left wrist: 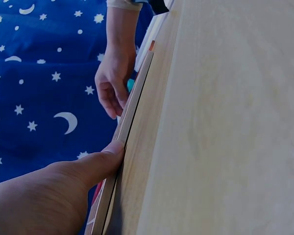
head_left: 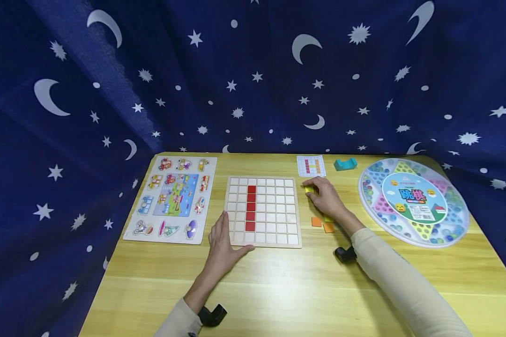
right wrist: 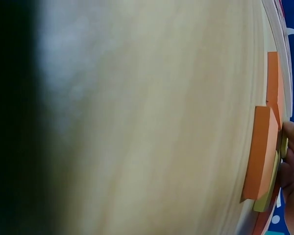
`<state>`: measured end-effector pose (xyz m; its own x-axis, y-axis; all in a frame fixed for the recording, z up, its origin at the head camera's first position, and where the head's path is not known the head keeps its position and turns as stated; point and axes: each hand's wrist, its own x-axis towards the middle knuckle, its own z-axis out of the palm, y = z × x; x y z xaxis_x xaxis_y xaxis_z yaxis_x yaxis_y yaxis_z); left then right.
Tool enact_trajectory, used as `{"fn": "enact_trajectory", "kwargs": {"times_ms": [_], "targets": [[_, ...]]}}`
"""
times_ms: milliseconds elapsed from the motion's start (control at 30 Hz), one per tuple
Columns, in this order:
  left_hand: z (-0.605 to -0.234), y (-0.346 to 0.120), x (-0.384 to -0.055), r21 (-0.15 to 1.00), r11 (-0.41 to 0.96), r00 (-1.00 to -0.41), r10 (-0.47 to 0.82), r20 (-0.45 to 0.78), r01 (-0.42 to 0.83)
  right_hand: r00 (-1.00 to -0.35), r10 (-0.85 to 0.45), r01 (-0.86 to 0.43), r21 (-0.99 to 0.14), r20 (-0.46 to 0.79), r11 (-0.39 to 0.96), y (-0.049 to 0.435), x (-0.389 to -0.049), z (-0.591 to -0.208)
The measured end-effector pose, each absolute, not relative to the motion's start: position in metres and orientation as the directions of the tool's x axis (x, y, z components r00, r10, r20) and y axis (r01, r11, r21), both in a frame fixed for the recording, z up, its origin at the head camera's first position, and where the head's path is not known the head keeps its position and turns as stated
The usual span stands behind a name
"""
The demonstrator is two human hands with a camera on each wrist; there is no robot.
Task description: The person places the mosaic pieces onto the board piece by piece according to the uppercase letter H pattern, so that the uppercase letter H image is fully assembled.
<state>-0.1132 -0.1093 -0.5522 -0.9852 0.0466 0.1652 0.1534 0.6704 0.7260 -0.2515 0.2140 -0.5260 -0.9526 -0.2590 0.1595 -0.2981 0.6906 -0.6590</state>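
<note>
A wooden grid board (head_left: 278, 246) lies mid-table, with a column of several red square tiles (head_left: 250, 216) in its left part. My left hand (head_left: 221, 248) rests at the board's lower left corner, fingers straight along the left side. Its thumb (left wrist: 105, 161) touches the front edge. To the right of the board, my right hand (head_left: 326, 196) pinches a yellow square tile (head_left: 309, 189) between thumb and fingers. Below that hand lie two orange tiles (head_left: 316, 222) and another yellow tile (head_left: 328, 218), partly hidden by the hand.
Behind the right hand lie a pattern card (head_left: 302, 167) and a teal curved block (head_left: 345, 164). A picture puzzle board (head_left: 128, 228) is on the left. On the right lies a round Chinese checkers set (head_left: 459, 234). A starry blue cloth (head_left: 253, 126) hangs behind the table.
</note>
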Motion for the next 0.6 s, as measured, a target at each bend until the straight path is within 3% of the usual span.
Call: {"fn": "enact_trajectory", "kwargs": {"times_ms": [600], "targets": [[-0.5519,-0.1085,-0.1126,0.72,0.675,-0.983,0.044,0.18,0.162,-0.964,-0.218,-0.26,-0.711,0.152,0.654,0.2126,-0.2485,-0.5269]]}}
